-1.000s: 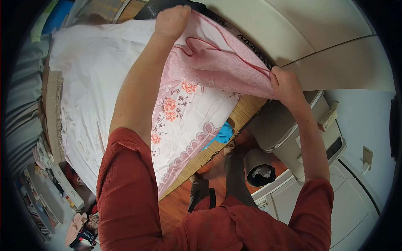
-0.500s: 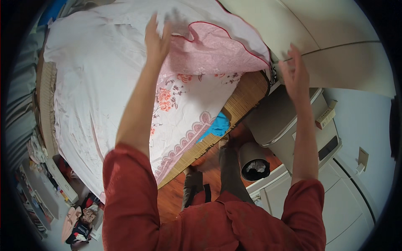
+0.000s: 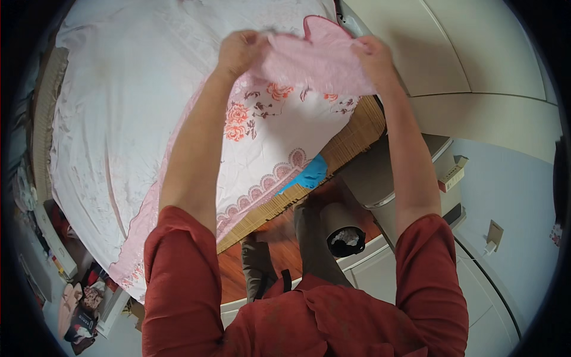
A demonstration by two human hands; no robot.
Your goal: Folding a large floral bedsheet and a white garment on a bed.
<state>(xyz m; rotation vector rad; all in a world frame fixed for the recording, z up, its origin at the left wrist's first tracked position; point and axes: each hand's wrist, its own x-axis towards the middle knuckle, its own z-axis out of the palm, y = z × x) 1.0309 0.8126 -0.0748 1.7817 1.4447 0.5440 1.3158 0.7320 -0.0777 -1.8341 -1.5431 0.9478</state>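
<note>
A pink and white bed sheet (image 3: 279,128) with orange-red flowers and a scalloped pink border lies over the bed's near right part. My left hand (image 3: 239,55) is closed on its raised pink edge. Farther right, my right hand (image 3: 375,59) grips the same edge near the bed's corner. Between both fists the pink cloth is lifted and partly blurred, with a red-trimmed fold standing up behind it. Pale, wrinkled cloth (image 3: 131,107) covers the rest of the bed to the left.
A woven bamboo mat (image 3: 363,125) shows under the sheet, with blue cloth (image 3: 312,172) on it. A bin (image 3: 345,232) stands by my legs on the wooden floor. Cream cabinets (image 3: 464,53) line the right; a small box (image 3: 453,174) rests beside them. Shelved clutter (image 3: 77,312) is lower left.
Both hands were apart and open; now they have come closer together and closed on the sheet's pink edge. The cloth between them has been lifted, and the view has shifted slightly.
</note>
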